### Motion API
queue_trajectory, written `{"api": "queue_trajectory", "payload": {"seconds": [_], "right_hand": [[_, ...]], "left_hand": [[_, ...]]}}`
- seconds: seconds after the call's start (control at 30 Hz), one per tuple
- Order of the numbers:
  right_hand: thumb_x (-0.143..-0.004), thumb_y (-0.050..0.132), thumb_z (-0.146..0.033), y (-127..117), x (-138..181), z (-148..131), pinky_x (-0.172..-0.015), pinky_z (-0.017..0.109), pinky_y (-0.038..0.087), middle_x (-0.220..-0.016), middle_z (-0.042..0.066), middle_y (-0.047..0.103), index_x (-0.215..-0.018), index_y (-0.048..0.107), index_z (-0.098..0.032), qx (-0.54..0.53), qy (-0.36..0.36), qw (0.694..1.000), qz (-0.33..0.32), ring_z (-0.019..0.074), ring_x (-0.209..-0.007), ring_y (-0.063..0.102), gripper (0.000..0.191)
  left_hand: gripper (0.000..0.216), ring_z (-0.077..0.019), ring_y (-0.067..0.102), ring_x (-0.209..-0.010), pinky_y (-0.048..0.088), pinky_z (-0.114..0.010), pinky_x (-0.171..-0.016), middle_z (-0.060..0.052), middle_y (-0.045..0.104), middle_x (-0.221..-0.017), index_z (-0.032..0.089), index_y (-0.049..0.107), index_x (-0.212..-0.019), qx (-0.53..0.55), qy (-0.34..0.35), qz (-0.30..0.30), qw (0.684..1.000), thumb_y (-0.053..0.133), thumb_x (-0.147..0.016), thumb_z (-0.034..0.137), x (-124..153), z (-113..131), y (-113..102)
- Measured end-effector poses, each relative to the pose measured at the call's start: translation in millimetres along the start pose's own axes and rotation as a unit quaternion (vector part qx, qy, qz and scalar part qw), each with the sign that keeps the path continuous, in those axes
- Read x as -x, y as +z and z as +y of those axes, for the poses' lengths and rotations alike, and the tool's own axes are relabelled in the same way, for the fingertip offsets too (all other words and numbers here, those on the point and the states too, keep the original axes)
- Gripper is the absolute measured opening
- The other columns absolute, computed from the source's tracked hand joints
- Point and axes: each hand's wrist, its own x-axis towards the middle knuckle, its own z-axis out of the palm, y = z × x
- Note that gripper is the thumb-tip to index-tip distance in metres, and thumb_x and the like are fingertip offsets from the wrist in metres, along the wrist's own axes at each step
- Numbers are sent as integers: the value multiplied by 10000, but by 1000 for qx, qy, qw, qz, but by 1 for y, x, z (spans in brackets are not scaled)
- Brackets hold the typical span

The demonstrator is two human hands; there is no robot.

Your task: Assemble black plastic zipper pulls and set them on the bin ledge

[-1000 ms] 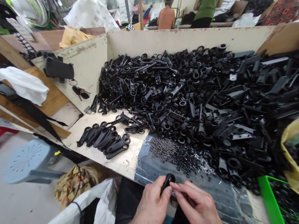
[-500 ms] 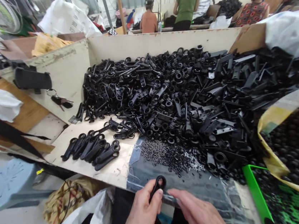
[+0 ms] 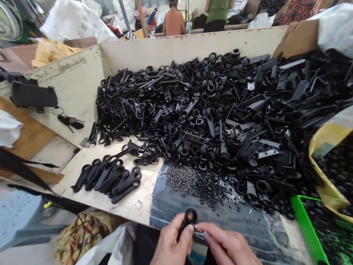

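Note:
My left hand (image 3: pixel 169 252) is closed around a black plastic handle with a ring end (image 3: pixel 190 213), the ring pointing up and away. Close by on the right, my right hand (image 3: pixel 229 247) pinches a thin metal pin (image 3: pixel 197 229) between thumb and fingertips. The pin's tip reaches the handle beside my left thumb; whether it enters a hole there I cannot tell. Just beyond my hands, small grey-brown metal pieces (image 3: pixel 182 180), tiny black pieces (image 3: pixel 207 190) and silver pins (image 3: pixel 233 190) lie on a dark mat (image 3: pixel 168 205).
Several similar black handles (image 3: pixel 118 179) lie in a row at left. A large heap of black plastic parts (image 3: pixel 186 106) fills the walled table. At right are a green tray (image 3: pixel 305 228) and a yellow-edged bag (image 3: pixel 320 150) of black balls. Keys (image 3: pixel 69 120) hang on the left wall.
My right hand has moved in against the handle, its fingers now pinched with the pin showing. My left hand keeps its hold on the handle. The camera view has shifted slightly.

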Motion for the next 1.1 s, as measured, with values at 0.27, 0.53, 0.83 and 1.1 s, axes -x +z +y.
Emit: {"api": "queue_trajectory", "payload": {"seconds": [0.27,0.53,0.83,1.1], "right_hand": [[-1061,430,-353,-4,-13,-9,-682,220,613,-986,28,824,-1209,725,-307,-69,6,997,-27,198,-776,796,333],[-1050,426,-298,-4,-13,-7,-702,227,598,-1017,23,819,-1218,721,-302,-37,23,997,-67,202,-818,796,339],[-1048,399,-279,1,-11,-14,-581,226,547,-875,11,814,-1082,735,-294,22,47,996,-66,193,-659,768,338],[-1045,413,-418,14,6,-1,-842,271,551,-1124,67,780,-1191,724,-270,-26,163,982,-92,226,-947,741,375]], "left_hand": [[393,-130,380,-592,323,-245,-568,62,432,-617,174,630,-989,8,6,-1,1000,473,-991,534,-1,-3,0],[394,-137,405,-595,345,-243,-582,56,442,-609,172,654,-988,11,1,16,1000,484,-985,527,0,-5,3],[400,-184,540,-666,418,-245,-596,-19,619,-701,195,706,-990,-8,12,79,997,557,-933,561,1,-6,8],[383,-182,599,-673,462,-241,-607,-42,691,-783,190,693,-1028,-41,47,84,995,492,-970,511,0,-8,9]]}}
